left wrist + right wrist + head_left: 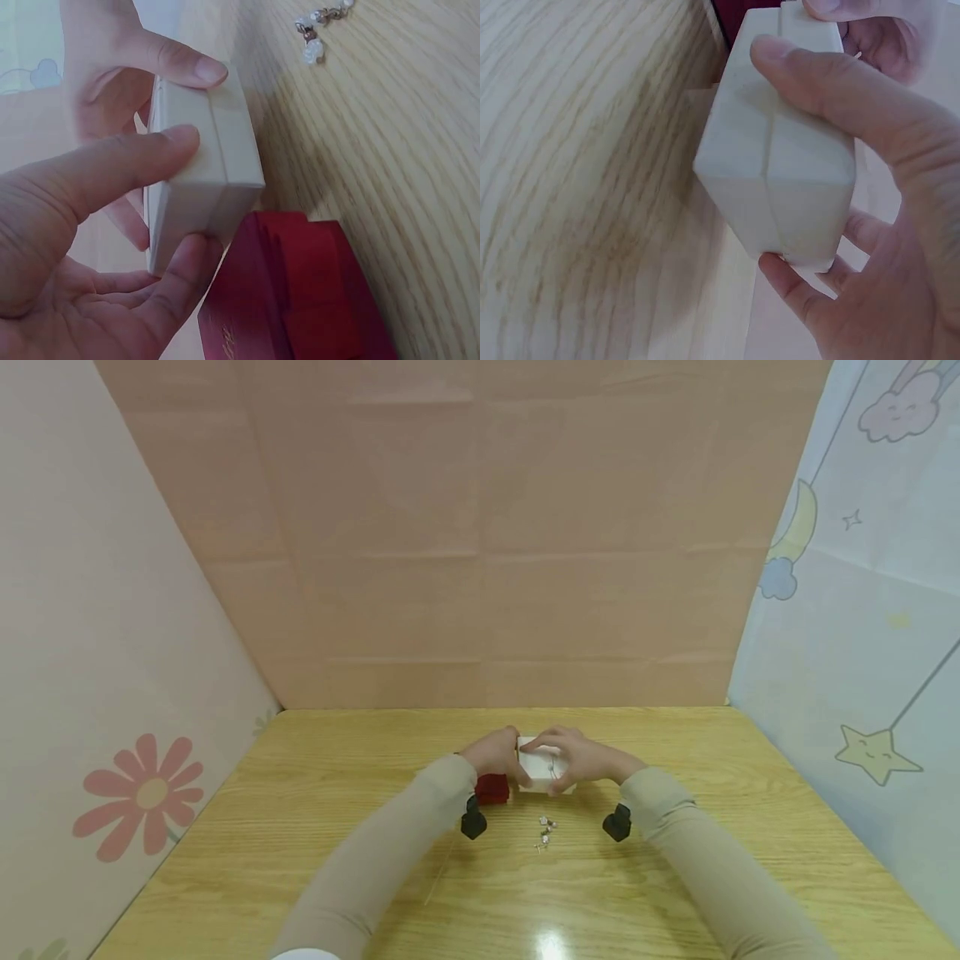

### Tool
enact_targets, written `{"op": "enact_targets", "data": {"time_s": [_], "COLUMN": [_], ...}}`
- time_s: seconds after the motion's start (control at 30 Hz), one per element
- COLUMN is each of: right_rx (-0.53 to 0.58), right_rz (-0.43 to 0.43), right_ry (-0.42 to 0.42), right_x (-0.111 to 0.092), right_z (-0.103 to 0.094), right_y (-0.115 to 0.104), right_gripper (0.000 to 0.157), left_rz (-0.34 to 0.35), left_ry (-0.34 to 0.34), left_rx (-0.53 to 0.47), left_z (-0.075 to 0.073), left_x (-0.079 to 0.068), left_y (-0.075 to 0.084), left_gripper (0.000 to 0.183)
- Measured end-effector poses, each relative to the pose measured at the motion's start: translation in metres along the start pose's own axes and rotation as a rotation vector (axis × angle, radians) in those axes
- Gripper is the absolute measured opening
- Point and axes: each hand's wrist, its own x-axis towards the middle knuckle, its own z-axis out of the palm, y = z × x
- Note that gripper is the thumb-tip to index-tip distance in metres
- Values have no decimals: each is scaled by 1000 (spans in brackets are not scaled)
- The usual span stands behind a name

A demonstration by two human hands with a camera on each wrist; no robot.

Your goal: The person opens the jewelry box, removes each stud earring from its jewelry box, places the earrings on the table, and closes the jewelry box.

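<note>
A small white box with a seam around its sides sits between both hands, close to the tabletop. My left hand grips its left end, with the thumb on the near side and fingers on the end face. My right hand holds the other end, its thumb across the near side close to the seam. The lid looks closed, and what is inside is hidden. Beside the left hand lies a dark red box with a ribbon band and gold lettering.
A small heap of jewellery with pale charms lies on the wooden table, nearer to me than the white box. A thin pale strand lies by the left forearm. Walls of printed sheeting close off the back and sides.
</note>
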Motion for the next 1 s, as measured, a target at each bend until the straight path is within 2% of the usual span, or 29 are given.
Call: {"op": "enact_targets", "data": {"time_s": [0.27, 0.47, 0.83, 0.93, 1.0], "right_rx": [11, 21, 7, -7, -7], "right_rz": [30, 30, 37, 36, 35], "right_ry": [-29, -50, -57, -60, -62], "right_x": [1, 2, 2, 2, 3], "right_z": [4, 8, 7, 8, 8], "right_y": [5, 7, 7, 8, 6], "right_gripper": [75, 76, 77, 77, 78], "left_rz": [-67, -89, -78, -80, -84], "left_ry": [-6, -27, -67, -88, -90], "left_rx": [112, 167, 215, 215, 219], "left_z": [2, 5, 4, 0, -7], "left_x": [0, 3, 0, -3, -8], "left_y": [7, 7, 15, 18, 21], "left_gripper": [67, 53, 28, 28, 38]}}
